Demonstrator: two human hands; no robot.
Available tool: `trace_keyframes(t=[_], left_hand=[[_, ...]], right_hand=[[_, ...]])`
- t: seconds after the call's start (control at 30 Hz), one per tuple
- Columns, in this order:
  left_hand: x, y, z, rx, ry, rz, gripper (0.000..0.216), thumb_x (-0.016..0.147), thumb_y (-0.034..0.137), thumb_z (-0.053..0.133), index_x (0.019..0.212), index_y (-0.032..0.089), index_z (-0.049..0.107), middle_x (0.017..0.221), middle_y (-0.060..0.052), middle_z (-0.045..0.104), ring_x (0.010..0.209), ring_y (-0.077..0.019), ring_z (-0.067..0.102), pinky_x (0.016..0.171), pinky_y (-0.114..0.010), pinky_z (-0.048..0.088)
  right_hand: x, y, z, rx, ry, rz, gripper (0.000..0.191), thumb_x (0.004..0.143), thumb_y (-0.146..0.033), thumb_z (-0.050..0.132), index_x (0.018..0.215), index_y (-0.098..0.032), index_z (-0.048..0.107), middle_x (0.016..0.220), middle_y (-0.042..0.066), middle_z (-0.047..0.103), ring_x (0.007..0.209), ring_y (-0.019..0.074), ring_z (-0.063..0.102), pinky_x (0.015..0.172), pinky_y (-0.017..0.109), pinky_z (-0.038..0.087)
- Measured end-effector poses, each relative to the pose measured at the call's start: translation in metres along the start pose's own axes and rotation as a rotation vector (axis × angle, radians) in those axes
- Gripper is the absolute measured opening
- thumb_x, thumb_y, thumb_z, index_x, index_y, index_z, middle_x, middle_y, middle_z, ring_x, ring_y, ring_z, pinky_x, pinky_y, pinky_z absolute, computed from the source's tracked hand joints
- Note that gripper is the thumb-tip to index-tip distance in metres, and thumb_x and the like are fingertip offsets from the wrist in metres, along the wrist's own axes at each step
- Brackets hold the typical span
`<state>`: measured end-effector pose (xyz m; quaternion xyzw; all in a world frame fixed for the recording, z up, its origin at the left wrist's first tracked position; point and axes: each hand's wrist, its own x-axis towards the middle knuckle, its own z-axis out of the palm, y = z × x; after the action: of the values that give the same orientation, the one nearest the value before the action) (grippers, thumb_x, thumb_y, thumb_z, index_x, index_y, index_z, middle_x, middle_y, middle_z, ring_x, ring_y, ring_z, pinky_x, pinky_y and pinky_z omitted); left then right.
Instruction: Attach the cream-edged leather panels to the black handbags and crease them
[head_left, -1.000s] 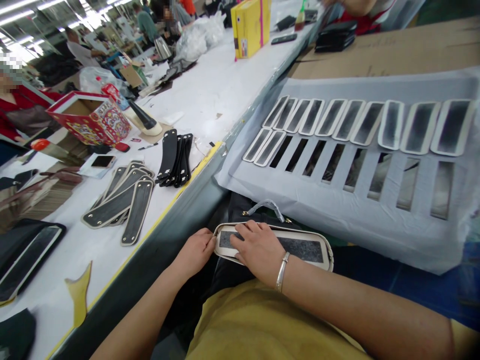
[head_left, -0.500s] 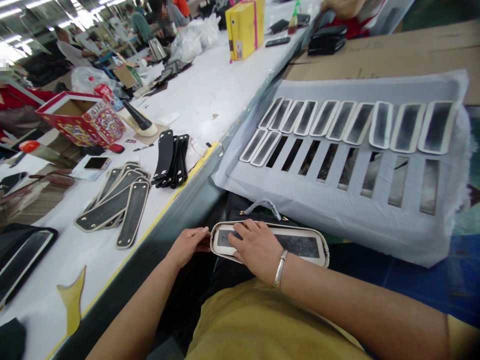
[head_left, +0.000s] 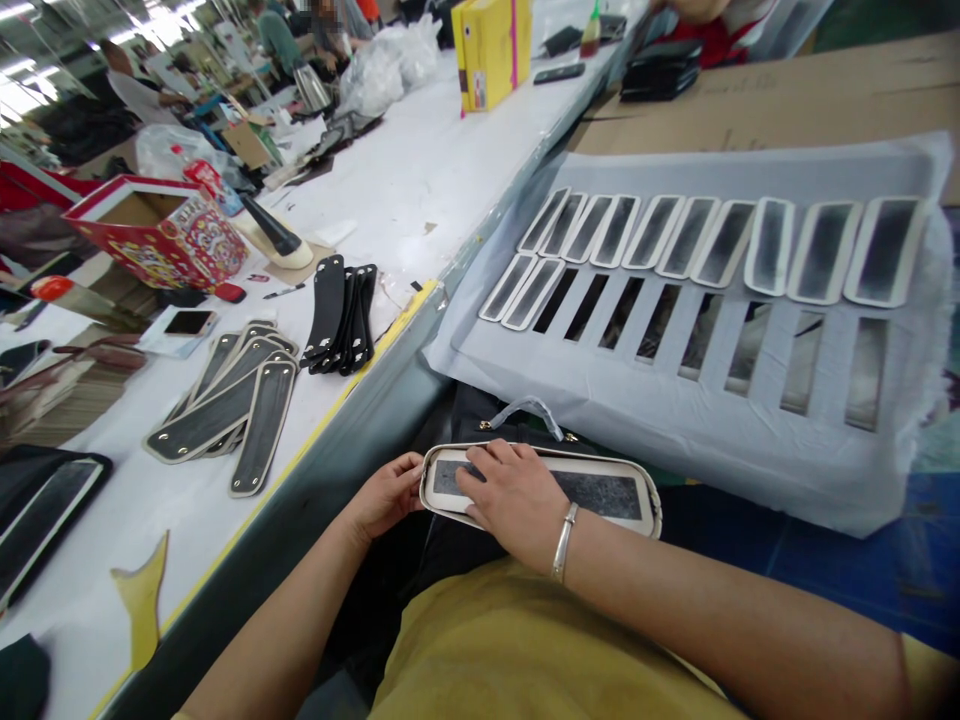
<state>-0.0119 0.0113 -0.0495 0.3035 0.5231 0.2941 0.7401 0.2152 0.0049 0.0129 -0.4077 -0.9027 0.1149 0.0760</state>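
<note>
On my lap lies a black bag [head_left: 517, 420] with gold-coloured fittings and a thin pale loop on its far side. Its long rounded end faces up, with a raised cream rim around it. Inside that rim sits a cream-edged panel [head_left: 600, 490] with a dark middle. My right hand [head_left: 517, 500] lies on the panel's left half, fingers spread and slightly bent, a silver bracelet at the wrist. At the left end, my left hand [head_left: 397, 490] pinches the bag's rim between thumb and fingers; the fingertips are partly hidden.
To the right, a grey-white sheet [head_left: 525, 375] carries rows of similar panels [head_left: 821, 255] beside dark cut-out slots. Black straps [head_left: 337, 315] and cream-edged dark strips [head_left: 262, 425] lie on the white table [head_left: 405, 210]. Farther back stand a red box [head_left: 161, 230] and a yellow box [head_left: 491, 55].
My left hand has shifted slightly and its fingers now close more plainly on the rim's left end. My right hand stays on the panel. The view has tilted a little.
</note>
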Motion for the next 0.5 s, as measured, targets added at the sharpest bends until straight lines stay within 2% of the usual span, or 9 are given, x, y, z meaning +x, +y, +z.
trace_keyframes(t=[0.1,0.2,0.3,0.37,0.43,0.5], left_hand=[[-0.002,0.004,0.002,0.024,-0.017,0.004,0.035,0.074,0.048,0.065,0.086,0.018,0.05,0.074,0.002,0.055,0.064,-0.0095,0.054,0.063,-0.025,0.048],[-0.005,0.012,0.004,0.188,0.01,0.046,0.041,0.076,0.058,0.056,0.083,0.018,0.05,0.071,0.002,0.052,0.062,-0.0109,0.053,0.06,-0.026,0.048],[-0.009,0.023,0.012,0.405,0.094,0.099,0.036,0.071,0.051,0.063,0.08,0.017,0.052,0.07,0.002,0.051,0.064,-0.0125,0.052,0.062,-0.027,0.048],[-0.014,0.029,0.023,0.613,0.224,0.228,0.032,0.066,0.04,0.07,0.084,0.018,0.055,0.078,0.0,0.054,0.072,-0.0153,0.053,0.069,-0.029,0.048],[-0.02,0.032,0.037,0.896,0.375,0.465,0.027,0.069,0.031,0.067,0.09,0.019,0.056,0.09,-0.003,0.056,0.085,-0.0189,0.054,0.078,-0.033,0.047],[-0.028,0.032,0.051,1.143,0.408,0.705,0.015,0.077,0.025,0.057,0.091,0.02,0.055,0.097,-0.006,0.057,0.094,-0.0206,0.053,0.086,-0.036,0.045]], right_hand=[[0.0,0.0,0.0,0.004,-0.003,0.002,0.026,0.082,-0.036,0.06,0.104,-0.022,0.058,0.114,0.008,0.056,0.101,0.0264,0.045,0.078,0.04,0.035],[0.0,0.0,-0.001,0.01,-0.007,0.006,0.026,0.083,-0.036,0.059,0.106,-0.022,0.058,0.114,0.008,0.056,0.102,0.0259,0.045,0.079,0.04,0.035],[0.0,0.0,-0.001,0.012,-0.013,0.003,0.027,0.083,-0.036,0.059,0.106,-0.022,0.058,0.115,0.008,0.056,0.104,0.0258,0.045,0.08,0.04,0.034],[0.0,0.0,-0.002,0.018,-0.008,0.006,0.027,0.083,-0.036,0.059,0.106,-0.022,0.058,0.114,0.008,0.056,0.104,0.026,0.045,0.081,0.04,0.035],[0.0,-0.001,-0.002,0.025,-0.001,0.008,0.025,0.083,-0.035,0.059,0.104,-0.022,0.059,0.112,0.008,0.057,0.103,0.026,0.045,0.081,0.04,0.035],[0.0,-0.001,-0.002,0.029,0.004,0.01,0.021,0.084,-0.033,0.057,0.101,-0.021,0.059,0.11,0.007,0.058,0.102,0.0256,0.046,0.08,0.04,0.036]])
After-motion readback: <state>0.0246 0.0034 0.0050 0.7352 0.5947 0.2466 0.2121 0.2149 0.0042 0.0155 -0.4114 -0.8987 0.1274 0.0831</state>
